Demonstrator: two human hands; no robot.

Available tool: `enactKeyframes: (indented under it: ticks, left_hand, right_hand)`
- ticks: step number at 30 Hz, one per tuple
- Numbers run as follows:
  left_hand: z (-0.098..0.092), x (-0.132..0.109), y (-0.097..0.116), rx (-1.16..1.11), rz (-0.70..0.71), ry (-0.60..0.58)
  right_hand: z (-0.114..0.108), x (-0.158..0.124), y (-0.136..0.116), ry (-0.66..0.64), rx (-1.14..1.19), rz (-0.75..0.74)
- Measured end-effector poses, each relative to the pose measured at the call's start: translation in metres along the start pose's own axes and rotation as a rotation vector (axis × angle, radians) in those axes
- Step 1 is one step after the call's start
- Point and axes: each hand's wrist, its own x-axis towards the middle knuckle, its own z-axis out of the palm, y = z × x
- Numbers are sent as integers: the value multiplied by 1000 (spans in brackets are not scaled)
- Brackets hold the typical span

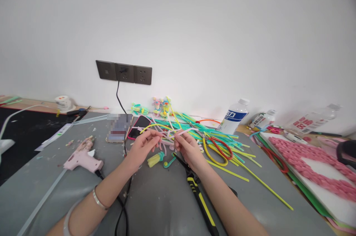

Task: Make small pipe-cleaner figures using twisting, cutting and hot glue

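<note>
My left hand is closed in a pinch above the grey table, thumb against the fingers. Opposite it, my right hand pinches a pale pink pipe cleaner, whose bent length runs past the fingertips. Pale pink strands also show near the left fingertips, but I cannot tell which of them that hand grips. Below the hands lie a small yellow-and-teal pipe cleaner bundle and a curled teal piece. Long-nosed pliers with black and yellow handles lie beneath my right wrist.
A pink glue gun and its black cord lie left. Loose green and yellow pipe cleaners spread right, with red and yellow-handled scissors on them. Behind are a phone, small pipe cleaner figures and a bottle.
</note>
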Motion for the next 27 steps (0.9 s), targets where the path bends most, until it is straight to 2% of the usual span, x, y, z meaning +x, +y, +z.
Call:
enactKeyframes:
  ticks: [6,15,19,22,27]
  left_hand:
    - [2,-1,1,74,-89,-89]
    - [3,-1,2,68,-72,-116]
    - [2,-2,-2,-101,-110,-74]
    - [3,-2,-1,-260,-166,-67]
    - [4,-2,4,-265,-180,-75]
  right_hand:
    - [4,-5,-1,-97,-148,-14]
    - [3,-8,-3,-259,-257,-19]
    - [6,-11,-8,-328,-275,-4]
    - [8,-12,-10,-331,-255,-25]
    - [10,-13,-10,-324,-234,-20]
